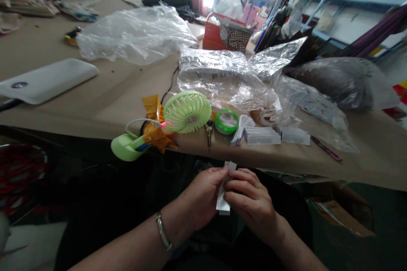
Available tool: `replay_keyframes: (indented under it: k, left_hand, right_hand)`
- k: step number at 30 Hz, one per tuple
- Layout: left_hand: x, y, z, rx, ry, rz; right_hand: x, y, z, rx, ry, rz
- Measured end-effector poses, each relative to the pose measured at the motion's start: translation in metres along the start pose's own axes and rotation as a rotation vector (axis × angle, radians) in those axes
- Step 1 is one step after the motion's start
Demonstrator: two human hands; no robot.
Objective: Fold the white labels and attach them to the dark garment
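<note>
In front of the table's edge, above my lap, both hands meet on a few narrow white printed paper labels (223,203). My left hand (205,197) is closed on them, its thumb pressed near their upper end. From the other side, my right hand (249,197) grips the same labels with bent fingers. Two label ends stick out slightly offset at top and bottom. Beyond the hands, on the table edge, lie stacks of similar white labels (262,136), a green round tub (227,122) with white contents, and a small pointed tool (209,135).
A green fan (187,112) is fixed at the table edge with brown tape (152,108). Clear plastic bags (136,34) and a silvery plastic package (219,67) cover the table behind. A thin purple-handled tool (327,149) lies right; a white flat device (51,79) lies left.
</note>
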State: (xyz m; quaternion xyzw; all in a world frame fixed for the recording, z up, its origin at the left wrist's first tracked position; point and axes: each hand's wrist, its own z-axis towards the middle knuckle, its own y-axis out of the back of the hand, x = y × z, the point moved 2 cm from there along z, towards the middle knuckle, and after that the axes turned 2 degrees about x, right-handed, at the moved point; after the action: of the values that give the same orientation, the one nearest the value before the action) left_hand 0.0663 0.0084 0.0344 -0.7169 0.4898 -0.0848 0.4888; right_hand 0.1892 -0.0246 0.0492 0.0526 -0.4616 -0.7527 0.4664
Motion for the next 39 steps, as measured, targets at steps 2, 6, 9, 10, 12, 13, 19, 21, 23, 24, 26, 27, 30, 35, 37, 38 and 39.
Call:
replay_keyframes:
  k: [2, 6, 9, 10, 12, 13, 19, 21, 23, 24, 26, 27, 30, 35, 37, 38, 39]
  left_hand:
    - [0.0, 0.001, -0.001, 0.02, -0.004, 0.029]
    - [0.0, 0.002, -0.004, -0.005, -0.027, 0.075]
    - [0.0, 0.005, -0.005, -0.037, -0.009, 0.093]
    - [0.0, 0.007, -0.005, -0.041, 0.01, 0.122]
    - [0.001, 0.011, -0.004, -0.057, 0.052, 0.175]
    - [0.001, 0.013, -0.003, -0.072, 0.064, 0.194]
    - [0.004, 0.016, 0.004, -0.086, 0.087, 0.235]
    - [0.004, 0.016, 0.004, -0.104, 0.098, 0.244]
    - [0.003, 0.017, 0.004, -0.111, 0.101, 0.243]
    - [0.003, 0.017, 0.004, -0.109, 0.098, 0.241]
    - [0.002, 0.018, 0.003, -0.104, 0.092, 0.244]
    - [0.002, 0.019, 0.003, -0.105, 0.085, 0.247]
    - [0.001, 0.017, 0.001, -0.108, 0.072, 0.253]
    - [0.0, 0.011, -0.005, -0.09, 0.081, 0.244]
    - [0.0, 0.009, -0.006, -0.075, 0.073, 0.226]
    - [0.0, 0.009, -0.006, -0.064, 0.065, 0.209]
    - [0.0, 0.009, -0.006, -0.047, 0.052, 0.189]
  right_hand:
    - [-0.001, -0.001, -0.001, 0.007, -0.001, -0.002]
    - [0.002, -0.001, -0.003, 0.041, -0.021, 0.035]
    - [-0.003, 0.008, -0.006, 0.038, -0.046, 0.014]
    - [-0.01, 0.015, -0.009, 0.018, -0.071, -0.027]
    - [-0.032, 0.033, -0.017, -0.057, -0.181, -0.176]
    - [-0.046, 0.045, -0.022, -0.11, -0.256, -0.281]
    - [-0.12, 0.089, -0.057, -0.016, -0.52, -0.785]
    - [-0.126, 0.088, -0.066, 0.055, -0.532, -0.805]
    - [-0.124, 0.087, -0.072, 0.052, -0.505, -0.789]
    - [-0.122, 0.087, -0.075, 0.035, -0.485, -0.767]
    - [-0.118, 0.09, -0.079, -0.02, -0.449, -0.698]
    - [-0.117, 0.093, -0.08, -0.052, -0.435, -0.654]
    - [-0.112, 0.098, -0.08, -0.163, -0.419, -0.504]
    - [-0.079, 0.079, -0.057, -0.56, -0.488, -0.183]
    - [-0.053, 0.058, -0.039, -0.568, -0.412, -0.059]
    - [-0.039, 0.046, -0.028, -0.487, -0.345, -0.01]
    - [-0.026, 0.033, -0.018, -0.38, -0.256, 0.02]
